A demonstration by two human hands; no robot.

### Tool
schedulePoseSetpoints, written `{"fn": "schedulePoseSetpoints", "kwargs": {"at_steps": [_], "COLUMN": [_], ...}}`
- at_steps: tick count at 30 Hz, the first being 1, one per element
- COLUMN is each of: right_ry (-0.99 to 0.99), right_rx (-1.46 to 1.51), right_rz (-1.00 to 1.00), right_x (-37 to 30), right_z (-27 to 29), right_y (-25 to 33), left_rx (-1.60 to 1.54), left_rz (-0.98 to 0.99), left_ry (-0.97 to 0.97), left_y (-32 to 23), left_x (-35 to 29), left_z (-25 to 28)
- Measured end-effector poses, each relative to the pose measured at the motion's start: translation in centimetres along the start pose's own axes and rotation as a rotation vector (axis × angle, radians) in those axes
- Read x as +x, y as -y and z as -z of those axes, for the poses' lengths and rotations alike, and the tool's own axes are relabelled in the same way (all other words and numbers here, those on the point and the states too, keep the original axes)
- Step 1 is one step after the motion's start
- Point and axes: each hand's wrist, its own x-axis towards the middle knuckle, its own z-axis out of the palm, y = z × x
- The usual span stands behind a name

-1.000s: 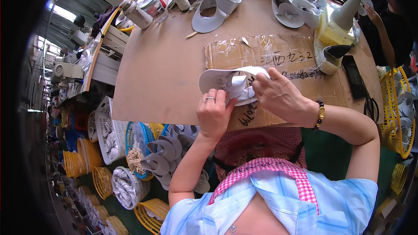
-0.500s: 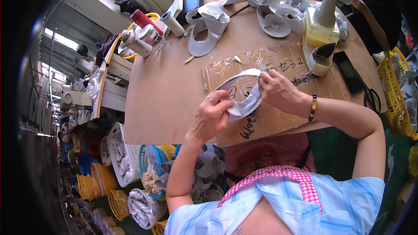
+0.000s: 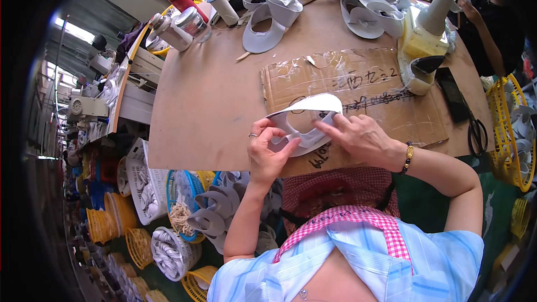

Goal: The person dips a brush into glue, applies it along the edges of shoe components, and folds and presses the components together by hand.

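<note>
A pale grey-white sun visor (image 3: 323, 102) is held above the cardboard sheet (image 3: 358, 70), its band forming an open loop. My left hand (image 3: 267, 154) grips the loop's left side, thumb inside the near edge and fingers around the outside. On the other side, my right hand (image 3: 361, 137) holds the right end of the band, index finger reaching into the loop. Part of the band is hidden behind my fingers. Several similar visors (image 3: 265, 36) lie farther off on the wooden table (image 3: 207, 100).
A yellowish glue container (image 3: 417, 36) stands right of the cardboard, near a black phone-like slab (image 3: 452, 95) and scissors (image 3: 477, 136). Jars (image 3: 193, 22) and a red flask (image 3: 184, 1) are at the back left. Baskets (image 3: 509, 134) flank the table. A co-worker's hand (image 3: 469, 11) holds another visor.
The visor has been turned and tipped so its broad brim shows. My left thumb now lies along its near edge, and my right hand has shifted lower with its index finger extended into the loop.
</note>
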Motion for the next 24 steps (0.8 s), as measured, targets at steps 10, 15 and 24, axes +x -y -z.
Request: {"fn": "schedulePoseSetpoints", "kwargs": {"at_steps": [10,15,24], "right_ry": [0.077,0.094,0.096], "right_rx": [0.125,-0.005,0.270], "right_rz": [-0.071,-0.065,0.100], "right_x": [1.9,2.0,0.4], "right_z": [-0.3,-2.5,0.4], "right_y": [4.9,6.5,4.0], "left_rx": [0.101,0.399,-0.244], "left_rz": [0.040,-0.040,0.262], "left_ry": [0.035,-0.207,0.184], "left_y": [2.0,3.4,2.0], "left_x": [-0.3,0.5,0.3], "left_z": [0.2,0.6,1.7]}}
